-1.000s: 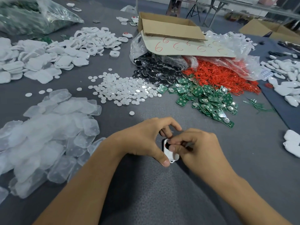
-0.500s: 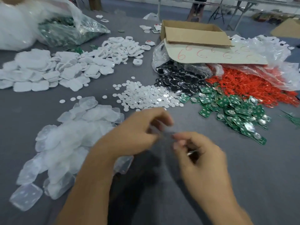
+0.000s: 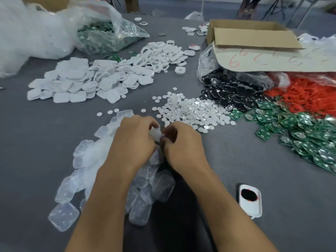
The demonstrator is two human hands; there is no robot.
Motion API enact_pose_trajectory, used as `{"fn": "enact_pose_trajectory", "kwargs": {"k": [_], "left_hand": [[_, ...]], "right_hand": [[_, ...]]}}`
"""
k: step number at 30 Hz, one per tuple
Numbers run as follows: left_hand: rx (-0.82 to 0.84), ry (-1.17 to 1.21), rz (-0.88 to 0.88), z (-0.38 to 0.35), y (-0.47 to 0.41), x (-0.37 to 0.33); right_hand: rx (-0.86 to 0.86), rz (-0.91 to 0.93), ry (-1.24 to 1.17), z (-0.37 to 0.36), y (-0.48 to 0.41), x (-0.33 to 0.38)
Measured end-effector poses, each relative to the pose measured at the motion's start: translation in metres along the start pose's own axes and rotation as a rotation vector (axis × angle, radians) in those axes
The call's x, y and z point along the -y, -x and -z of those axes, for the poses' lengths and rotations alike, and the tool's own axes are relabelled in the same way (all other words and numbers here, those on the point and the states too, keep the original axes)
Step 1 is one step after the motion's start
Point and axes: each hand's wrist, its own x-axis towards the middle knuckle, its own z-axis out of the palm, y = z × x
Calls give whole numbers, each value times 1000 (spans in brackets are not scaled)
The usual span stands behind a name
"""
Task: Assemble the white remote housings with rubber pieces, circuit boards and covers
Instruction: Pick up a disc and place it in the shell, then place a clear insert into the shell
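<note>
Head view shows me the left grip (image 3: 134,140) and right grip (image 3: 183,144) both pinching one clear rubber piece (image 3: 156,134) (fingers curled) over the near pile (image 3: 85,160). One white housing (image 3: 250,200) lies near right on the worktop (image 3: 294,200).

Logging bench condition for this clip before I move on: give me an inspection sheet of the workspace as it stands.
Surface: grey table, heaped with loose parts.
Job's things: translucent rubber pieces under the hands; white housings; ring covers; green circuit boards; one partly built housing lying apart at right.
Clutter: white discs, black pieces, red rings, plastic bags, cardboard box.
Grips: left hand pinches a rubber piece; right hand curled against it, its hold hidden.
Cables: nothing seen.
Surroundings: grey floor beyond the table; the rest blurred.
</note>
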Motion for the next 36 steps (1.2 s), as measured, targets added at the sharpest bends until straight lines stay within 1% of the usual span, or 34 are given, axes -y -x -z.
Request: {"fn": "enact_pose_trajectory", "kwargs": {"k": [4,6,7,8,9,11,12,13,14,16,18,20,21,23,24,28,32,36], "left_hand": [[14,-40,11,1,2,-5],[-42,-38,0,0,4,-12],[-85,41,-24,1,8,-19],[-110,187,-51,2,13,-28],[-80,372,-70,2,20,-39],[143,700,-67,-1,35,-61],[245,811,-56,-5,42,-70],[303,879,-42,-11,49,-78],[327,918,-26,-18,55,-83],[356,912,10,-28,64,-90],[438,935,12,-36,71,-94],[551,1081,-12,-41,78,-98],[575,1159,-7,-42,83,-101],[573,1252,15,-45,91,-105],[560,1250,19,-47,94,-106],[493,1115,16,-53,101,-105],[482,1135,20,-56,106,-107],[371,1179,82,-63,109,-111]], "right_hand": [[-52,-70,-151,28,9,-12],[-52,-113,-303,50,20,-18],[-25,-134,-387,63,27,-21],[14,-141,-454,76,36,-25],[50,-137,-498,89,45,-28],[94,-118,-528,114,64,-34],[103,-111,-522,125,71,-37],[104,-110,-511,134,78,-39],[100,-109,-504,141,84,-42],[91,-105,-513,153,95,-47],[103,-96,-535,161,104,-52],[122,-91,-573,165,112,-59],[121,-99,-586,166,115,-62],[101,-133,-602,166,122,-67],[93,-152,-607,165,125,-69],[84,-232,-628,158,134,-74],[-5,-290,-706,152,139,-80],[35,-282,-710,148,143,-79]]}}
